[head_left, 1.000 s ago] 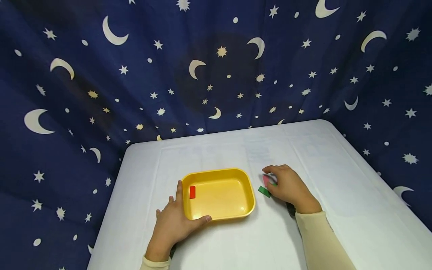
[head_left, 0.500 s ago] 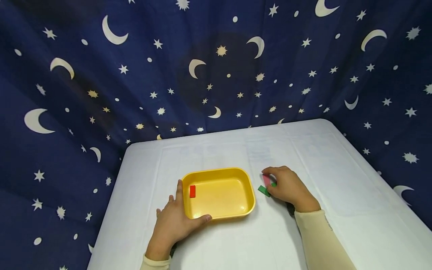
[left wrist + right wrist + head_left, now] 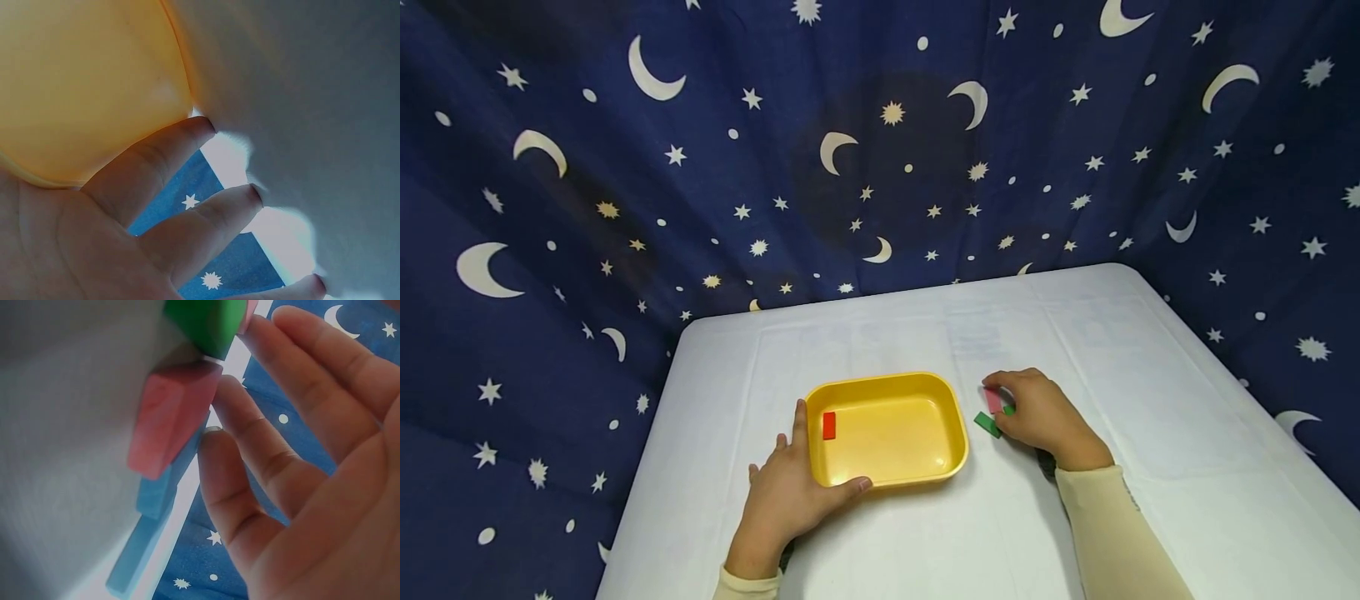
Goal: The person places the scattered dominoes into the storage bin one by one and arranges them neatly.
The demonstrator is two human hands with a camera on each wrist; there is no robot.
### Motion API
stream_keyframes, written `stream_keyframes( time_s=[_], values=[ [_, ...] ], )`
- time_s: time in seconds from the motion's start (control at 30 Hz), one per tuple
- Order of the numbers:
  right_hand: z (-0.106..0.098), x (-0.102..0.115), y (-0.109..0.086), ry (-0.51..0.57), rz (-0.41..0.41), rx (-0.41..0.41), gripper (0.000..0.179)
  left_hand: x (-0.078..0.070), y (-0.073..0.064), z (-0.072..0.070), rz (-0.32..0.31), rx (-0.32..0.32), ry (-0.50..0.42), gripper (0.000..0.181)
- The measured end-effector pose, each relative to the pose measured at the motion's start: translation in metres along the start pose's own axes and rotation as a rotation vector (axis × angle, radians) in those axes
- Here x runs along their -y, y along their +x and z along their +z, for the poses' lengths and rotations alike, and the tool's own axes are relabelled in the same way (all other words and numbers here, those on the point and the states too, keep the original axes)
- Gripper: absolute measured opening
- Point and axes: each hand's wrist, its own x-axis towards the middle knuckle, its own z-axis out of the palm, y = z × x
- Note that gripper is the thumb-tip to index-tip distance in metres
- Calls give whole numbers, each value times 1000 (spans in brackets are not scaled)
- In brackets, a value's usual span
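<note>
In the head view my left hand rests against the left end of a yellow tray, fingers straight along its outer wall and thumb on the front rim. A small red block lies inside the tray. Right of the tray, my right hand pinches a pink block between thumb and index finger. A green block lies beside the thumb. Under the palm, the right wrist view shows a green block, another pink block and blue blocks, mostly hidden from above.
A white cloth covers the table. Behind and along the sides hangs a dark blue curtain with moons and stars.
Both hands and the tray stay almost still. The right fingers shift only slightly around the pink block.
</note>
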Motion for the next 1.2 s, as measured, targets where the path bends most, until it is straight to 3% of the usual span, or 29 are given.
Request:
stream_keyframes(
  time_s=[0.43, 0.8, 1.03, 1.2],
  values=[
    [2, 3, 2, -24, 4, 7, 49, 3, -1, 1, -16, 3, 0, 155],
    [4, 8, 4, -75, -5, -46, 45, 4, 3, 1, -9, -6, -3, 156],
    [4, 10, 5, -45, -22, -127, 43, 4, 2, 2, -16, -7, -2, 156],
    [3, 10, 7, 10, -94, -299, 43, 3, 3, 0, -3, -25, -14, 155]
  ],
)
